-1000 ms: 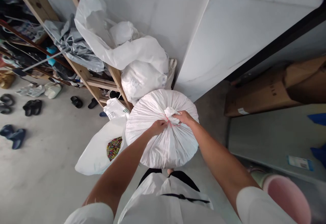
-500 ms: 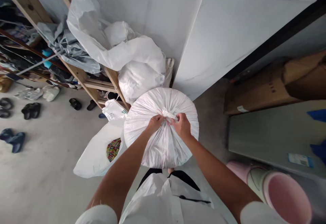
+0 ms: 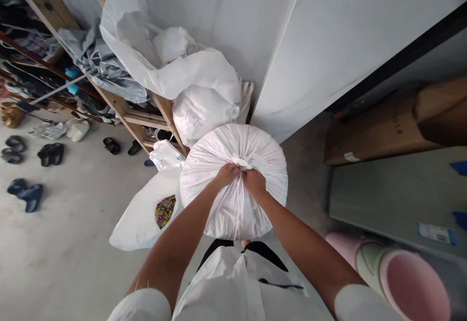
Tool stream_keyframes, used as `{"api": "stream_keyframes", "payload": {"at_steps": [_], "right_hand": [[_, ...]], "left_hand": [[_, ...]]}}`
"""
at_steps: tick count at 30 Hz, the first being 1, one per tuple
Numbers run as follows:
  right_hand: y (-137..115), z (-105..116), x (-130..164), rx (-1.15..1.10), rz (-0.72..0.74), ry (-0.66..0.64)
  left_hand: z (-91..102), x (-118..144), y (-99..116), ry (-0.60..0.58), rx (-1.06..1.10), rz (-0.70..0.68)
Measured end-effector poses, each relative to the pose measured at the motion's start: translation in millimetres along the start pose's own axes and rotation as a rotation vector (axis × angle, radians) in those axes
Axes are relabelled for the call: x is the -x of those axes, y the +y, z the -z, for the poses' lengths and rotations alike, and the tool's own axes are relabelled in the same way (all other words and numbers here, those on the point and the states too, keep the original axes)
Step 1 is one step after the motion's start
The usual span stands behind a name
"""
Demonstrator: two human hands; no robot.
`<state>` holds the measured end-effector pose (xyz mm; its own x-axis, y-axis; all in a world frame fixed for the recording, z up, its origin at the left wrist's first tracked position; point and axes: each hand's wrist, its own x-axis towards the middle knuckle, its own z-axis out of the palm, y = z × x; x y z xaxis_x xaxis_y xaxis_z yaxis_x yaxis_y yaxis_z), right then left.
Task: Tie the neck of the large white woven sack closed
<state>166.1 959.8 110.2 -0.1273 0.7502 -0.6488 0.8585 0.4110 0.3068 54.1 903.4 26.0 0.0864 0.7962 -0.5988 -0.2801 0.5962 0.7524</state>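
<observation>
Full white sack (image 3: 233,189) stands upright on the floor (image 3: 65,243), just in front of the person's legs, at the corner of the white wall (image 3: 328,53); upright stance puts its gathered neck (image 3: 242,161) on top, within reach of both hands. Wooden rack (image 3: 120,109) to the far left carries loose plastic and grey cloth; a second tied bag (image 3: 204,109) sits behind the sack, touching it or nearly so. An open bag (image 3: 146,214) with small coloured pieces leans on the sack's left side. Cardboard box (image 3: 394,126) lies well apart to the right; pink boot (image 3: 408,282) near right. Both arms reach straight down and forward, wrists converging. Left hand (image 3: 226,174) and right hand (image 3: 254,183) meet at the neck, fingers closed and pinching the bunched plastic, knuckles almost touching. Any tie under the fingers is hidden.
</observation>
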Motion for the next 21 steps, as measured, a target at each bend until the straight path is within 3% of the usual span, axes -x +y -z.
{"api": "stream_keyframes", "payload": {"at_steps": [4, 9, 14, 17, 19, 20, 21], "right_hand": [[7, 14, -18, -0.185, 0.015, -0.185], [21, 32, -36, -0.904, -0.276, -0.569], [24, 43, -36, -1.037, -0.398, -0.709], [25, 41, -35, -1.076, -0.413, -0.696], [28, 37, -36, -1.106, -0.390, -0.700], [30, 35, -36, -1.121, -0.369, -0.702], [31, 33, -35, -1.131, -0.349, -0.705]], "left_hand": [[2.2, 2, 4, -0.015, 0.012, 0.040], [5.5, 2, -1, -0.026, -0.023, 0.076], [8.3, 3, -5, -0.084, -0.100, 0.016], [8.3, 9, 2, 0.128, -0.305, 0.026], [8.4, 11, 9, 0.322, -0.436, -0.107], [8.8, 10, 13, 0.334, -0.504, -0.220], [9.4, 8, 17, 0.271, -0.569, -0.329]]}}
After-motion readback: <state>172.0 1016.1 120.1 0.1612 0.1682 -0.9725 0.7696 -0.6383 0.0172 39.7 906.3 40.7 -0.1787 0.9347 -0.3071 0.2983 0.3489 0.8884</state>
